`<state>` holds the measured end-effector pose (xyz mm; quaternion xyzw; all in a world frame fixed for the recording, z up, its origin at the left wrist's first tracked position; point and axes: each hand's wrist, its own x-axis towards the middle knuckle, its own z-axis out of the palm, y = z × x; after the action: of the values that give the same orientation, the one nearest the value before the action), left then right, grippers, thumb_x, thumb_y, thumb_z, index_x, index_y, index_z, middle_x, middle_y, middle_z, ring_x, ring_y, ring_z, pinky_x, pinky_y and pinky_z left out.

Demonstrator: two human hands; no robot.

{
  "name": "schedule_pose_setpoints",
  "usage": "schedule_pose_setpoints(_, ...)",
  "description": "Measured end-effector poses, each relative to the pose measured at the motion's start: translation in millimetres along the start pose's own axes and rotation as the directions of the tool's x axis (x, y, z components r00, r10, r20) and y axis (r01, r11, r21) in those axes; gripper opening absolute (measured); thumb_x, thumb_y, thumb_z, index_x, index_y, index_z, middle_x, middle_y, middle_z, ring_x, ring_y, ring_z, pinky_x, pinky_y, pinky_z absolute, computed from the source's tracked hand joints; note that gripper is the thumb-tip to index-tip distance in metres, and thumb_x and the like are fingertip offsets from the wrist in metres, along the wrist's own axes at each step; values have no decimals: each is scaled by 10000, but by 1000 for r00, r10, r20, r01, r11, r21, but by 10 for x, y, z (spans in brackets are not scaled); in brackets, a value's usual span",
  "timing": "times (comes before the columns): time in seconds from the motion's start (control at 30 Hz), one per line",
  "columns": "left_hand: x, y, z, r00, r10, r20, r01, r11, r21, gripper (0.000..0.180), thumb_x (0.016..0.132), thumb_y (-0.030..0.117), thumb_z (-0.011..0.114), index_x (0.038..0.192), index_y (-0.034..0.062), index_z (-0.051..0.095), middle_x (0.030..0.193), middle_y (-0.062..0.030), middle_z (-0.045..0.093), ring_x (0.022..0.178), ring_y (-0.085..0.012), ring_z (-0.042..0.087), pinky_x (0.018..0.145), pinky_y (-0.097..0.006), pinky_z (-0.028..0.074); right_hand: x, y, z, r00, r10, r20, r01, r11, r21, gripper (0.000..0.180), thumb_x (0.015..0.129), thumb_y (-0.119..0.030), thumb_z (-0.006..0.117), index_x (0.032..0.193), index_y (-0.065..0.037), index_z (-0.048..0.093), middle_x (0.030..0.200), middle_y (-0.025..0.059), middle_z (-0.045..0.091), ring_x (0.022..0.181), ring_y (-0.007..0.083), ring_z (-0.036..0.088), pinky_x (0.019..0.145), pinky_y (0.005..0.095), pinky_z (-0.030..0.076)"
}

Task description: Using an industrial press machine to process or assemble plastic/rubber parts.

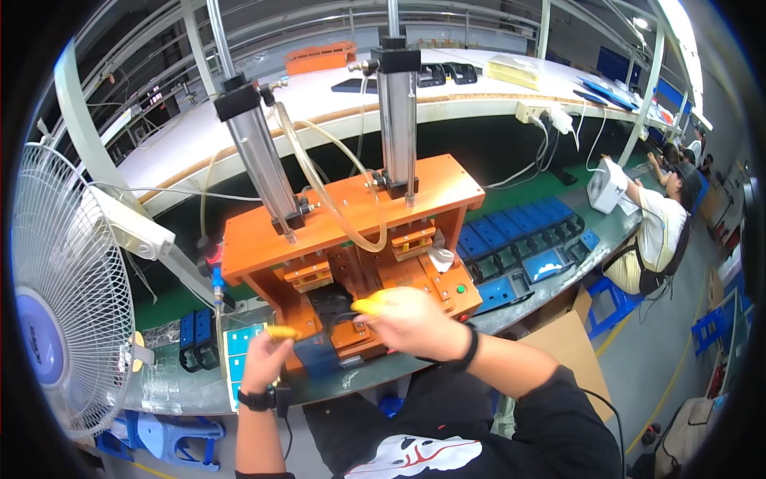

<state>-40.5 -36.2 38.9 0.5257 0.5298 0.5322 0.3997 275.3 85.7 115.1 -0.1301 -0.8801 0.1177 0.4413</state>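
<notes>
Blue-black part [321, 353], long axis front-to-back, blue end toward person; left hand [266, 361], right hand [412, 321]: cannot tell grip.

Blurred dark-blue panel [319, 357] at orange press [355, 199] front

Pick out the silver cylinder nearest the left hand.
The left cylinder, over the left half of the orange press; the right cylinder stands farther from the left hand.

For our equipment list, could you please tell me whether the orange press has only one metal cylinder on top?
No, two metal cylinders stand on top of the orange press, side by side.
</notes>
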Motion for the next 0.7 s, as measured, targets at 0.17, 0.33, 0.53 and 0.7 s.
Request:
schedule_pose_setpoints(0.17,694,80,65,997,-57,46,35,923,383,281,988,110,667,1240,-13,652,1203,-121,712,1075,-224,685,953,-362,537,-977,-138,-968,775,625,-89,-554,741,380,168,959,-81,696,1080,35,711,930,130,750,833,220,734,720,315,580)
schedule_pose_setpoints(0.33,1379,-199,80,986,-163,33,60,534,843,369,992,272,612,1319,106,653,1349,-169,659,1271,-342,603,1031,-404,512,-2050,-233,-1072,366,906,-210,-225,306,925,202,1052,-148,600,1176,3,652,1054,114,731,868,212,725,797,374,621)
schedule_pose_setpoints(0.53,1839,-627,-161,996,53,71,-87,415,906,483,969,347,600,1410,154,553,1460,-136,566,1366,-322,517,1129,-469,438,-2617,-228,-1013,259,945,-197,-141,239,961,202,1068,-181,588,1175,-28,663,1064,87,735,926,209,723,873,400,609)
schedule_pose_setpoints(0.7,1750,-740,-179,971,181,156,-195,227,954,480,951,307,642,1388,125,558,1400,-153,602,1306,-332,559,1093,-438,464,-2623,-109,-973,230,963,-140,-99,166,981,178,1076,-162,567,1170,-36,651,1064,78,731,935,209,721,888,412,607)
